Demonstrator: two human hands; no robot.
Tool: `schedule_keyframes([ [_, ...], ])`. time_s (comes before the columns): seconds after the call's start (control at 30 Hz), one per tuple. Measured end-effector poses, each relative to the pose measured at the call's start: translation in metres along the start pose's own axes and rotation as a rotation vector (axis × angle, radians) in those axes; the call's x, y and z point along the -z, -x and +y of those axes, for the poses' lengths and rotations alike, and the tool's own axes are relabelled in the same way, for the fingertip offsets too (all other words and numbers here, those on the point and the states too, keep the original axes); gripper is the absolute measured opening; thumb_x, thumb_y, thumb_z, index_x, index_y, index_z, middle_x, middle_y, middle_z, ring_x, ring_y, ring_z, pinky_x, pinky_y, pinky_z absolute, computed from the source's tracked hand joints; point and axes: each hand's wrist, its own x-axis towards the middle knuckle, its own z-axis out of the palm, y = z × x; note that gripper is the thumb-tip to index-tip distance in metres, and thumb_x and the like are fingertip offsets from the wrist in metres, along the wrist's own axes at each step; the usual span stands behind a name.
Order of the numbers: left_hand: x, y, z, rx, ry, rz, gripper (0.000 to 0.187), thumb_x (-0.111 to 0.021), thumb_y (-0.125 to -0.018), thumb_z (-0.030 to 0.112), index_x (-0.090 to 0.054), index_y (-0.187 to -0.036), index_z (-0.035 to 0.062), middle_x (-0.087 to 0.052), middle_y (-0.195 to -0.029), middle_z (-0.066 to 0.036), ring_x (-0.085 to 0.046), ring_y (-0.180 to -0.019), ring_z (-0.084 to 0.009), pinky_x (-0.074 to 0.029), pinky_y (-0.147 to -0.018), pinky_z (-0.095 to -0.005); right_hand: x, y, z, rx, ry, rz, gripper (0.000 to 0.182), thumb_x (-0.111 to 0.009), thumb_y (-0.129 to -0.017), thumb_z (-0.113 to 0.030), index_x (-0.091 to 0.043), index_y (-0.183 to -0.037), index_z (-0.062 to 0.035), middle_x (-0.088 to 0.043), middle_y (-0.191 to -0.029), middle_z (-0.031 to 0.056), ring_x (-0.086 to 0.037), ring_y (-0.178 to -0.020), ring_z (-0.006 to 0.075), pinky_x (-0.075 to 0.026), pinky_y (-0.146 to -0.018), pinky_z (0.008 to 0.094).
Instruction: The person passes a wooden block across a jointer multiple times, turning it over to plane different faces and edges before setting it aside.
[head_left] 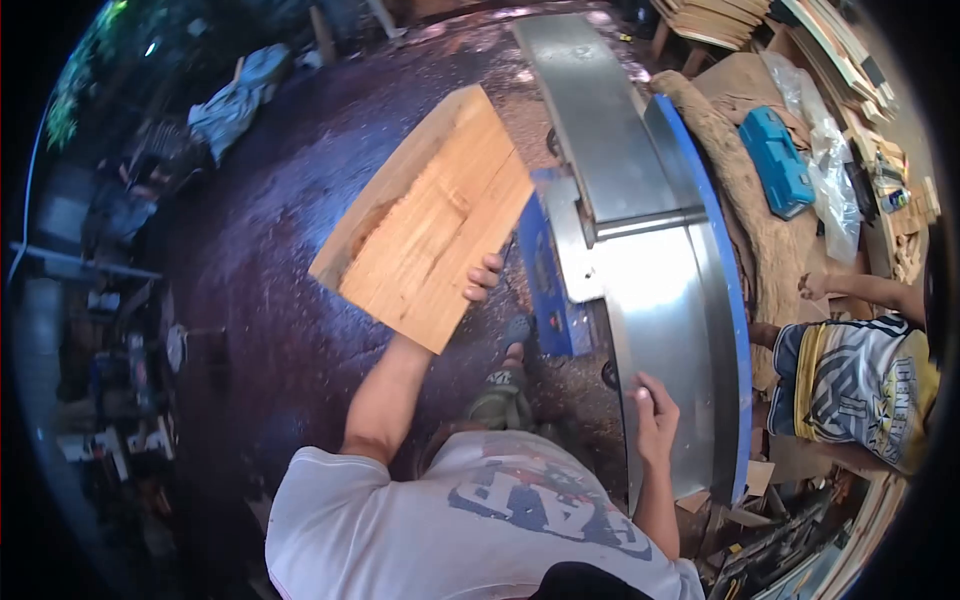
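My left hand (483,278) is closed on the lower right edge of a thick wooden board (435,225), with fingertips over its near face. The board is held tilted in the air. One long side keeps a rough, darker edge, and a crack runs along the pale face. Beside it stands a jointer (655,290) with long steel tables and a blue fence and body. My right hand (655,412) is at the left edge of the jointer's near table, its fingers loosely stretched out and holding nothing.
Another person (850,390) stands right of the jointer, one arm reaching toward a log (735,170). A teal tool case (777,160) and clear plastic sheeting (830,160) lie beyond. Stacked boards (710,20) are at the back right. Shavings cover the dark floor (270,220).
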Motion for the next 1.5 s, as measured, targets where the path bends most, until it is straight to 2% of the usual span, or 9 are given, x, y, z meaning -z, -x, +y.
schedule_keyframes([
  [0.3, 0.008, 0.037, -0.204, 0.427, 0.293, -0.404, 0.077, -0.041, -0.108, 0.049, -0.019, -0.162, -0.0003, -0.046, -0.112, -0.019, -0.056, -0.092, -0.0298, -0.05, -0.075, -0.0463, 0.041, 0.132, -0.026, 0.256, 0.159, 0.006, 0.03, -0.065, -0.101, -0.016, -0.071, -0.121, 0.0054, -0.076, -0.111, 0.0189, -0.073, -0.096, 0.0263, -0.056, -0.088, 0.0357],
  [0.73, 0.048, 0.051, -0.341, 0.695, 0.255, -0.259, 0.074, -0.041, -0.108, 0.049, -0.022, -0.161, 0.0008, -0.047, -0.106, -0.017, -0.057, -0.085, -0.0258, -0.052, -0.068, -0.0417, 0.123, 0.241, 0.01, 0.182, 0.02, 0.148, 0.028, -0.067, -0.1, -0.013, -0.071, -0.123, 0.0034, -0.076, -0.112, 0.0155, -0.072, -0.093, 0.0238, -0.057, -0.084, 0.0357],
  [1.0, 0.034, 0.073, -0.362, 0.95, -0.02, -0.113, 0.083, -0.037, -0.105, 0.065, -0.035, -0.158, 0.0006, -0.054, -0.101, -0.019, -0.057, -0.075, -0.0274, -0.053, -0.063, -0.0434, 0.108, 0.205, -0.02, 0.223, -0.745, 0.041, 0.095, -0.082, -0.09, -0.042, -0.036, -0.157, 0.0072, -0.063, -0.137, 0.0203, -0.06, -0.131, 0.0279, -0.049, -0.108, 0.0437],
  [1.1, 0.009, 0.087, -0.382, 0.738, -0.482, -0.139, 0.086, -0.042, -0.103, 0.068, -0.036, -0.158, 0.0027, -0.058, -0.119, -0.023, -0.062, -0.088, -0.0328, -0.056, -0.071, -0.0449, 0.1, 0.187, -0.084, 0.243, -0.936, -0.004, 0.087, -0.086, -0.087, -0.037, -0.043, -0.149, 0.0076, -0.063, -0.135, 0.0191, -0.063, -0.124, 0.0279, -0.052, -0.104, 0.0429],
  [1.2, 0.069, 0.088, -0.332, -0.14, -0.994, 0.436, 0.086, -0.051, -0.101, 0.067, -0.038, -0.158, 0.0039, -0.057, -0.138, -0.021, -0.063, -0.108, -0.0351, -0.057, -0.085, -0.0462, 0.107, 0.183, -0.101, 0.34, -0.849, 0.12, 0.079, -0.091, -0.082, -0.031, -0.051, -0.139, 0.0065, -0.066, -0.129, 0.0189, -0.066, -0.118, 0.0254, -0.055, -0.099, 0.0395],
  [1.27, 0.115, 0.068, -0.238, 0.027, -1.023, 0.38, 0.072, -0.047, -0.11, 0.051, -0.032, -0.164, 0.0071, -0.044, -0.164, -0.016, -0.055, -0.137, -0.0328, -0.051, -0.108, -0.0518, 0.125, 0.187, -0.091, 0.61, -0.431, 0.226, 0.077, -0.095, -0.078, -0.029, -0.054, -0.134, 0.0051, -0.067, -0.125, 0.0169, -0.067, -0.114, 0.024, -0.056, -0.096, 0.0381],
  [1.3, 0.108, 0.078, -0.222, 0.013, -1.127, 0.447, 0.071, -0.048, -0.11, 0.049, -0.031, -0.165, 0.0067, -0.046, -0.162, -0.016, -0.057, -0.134, -0.0319, -0.051, -0.109, -0.0506, 0.133, 0.183, -0.09, 0.66, -0.344, 0.261, 0.077, -0.096, -0.076, -0.028, -0.055, -0.132, 0.0048, -0.068, -0.122, 0.0165, -0.068, -0.111, 0.0237, -0.056, -0.095, 0.0378],
  [1.37, 0.097, 0.103, -0.213, -0.06, -1.326, 0.517, 0.069, -0.053, -0.11, 0.042, -0.031, -0.165, 0.0069, -0.049, -0.159, -0.016, -0.061, -0.128, -0.0291, -0.052, -0.109, -0.0468, 0.14, 0.179, -0.087, 0.711, -0.17, 0.311, 0.076, -0.098, -0.073, -0.027, -0.056, -0.128, 0.0042, -0.07, -0.116, 0.0158, -0.07, -0.106, 0.0232, -0.057, -0.092, 0.0372],
  [1.5, 0.031, 0.096, -0.277, -0.346, -1.771, 0.24, 0.085, -0.076, -0.097, 0.028, -0.03, -0.164, 0.0012, -0.048, -0.159, -0.019, -0.056, -0.137, -0.0286, -0.048, -0.113, -0.0456, 0.149, 0.165, -0.062, 0.697, -0.138, 0.345, 0.073, -0.098, -0.071, -0.024, -0.058, -0.125, 0.0037, -0.072, -0.111, 0.0157, -0.071, -0.102, 0.023, -0.057, -0.089, 0.0367],
])
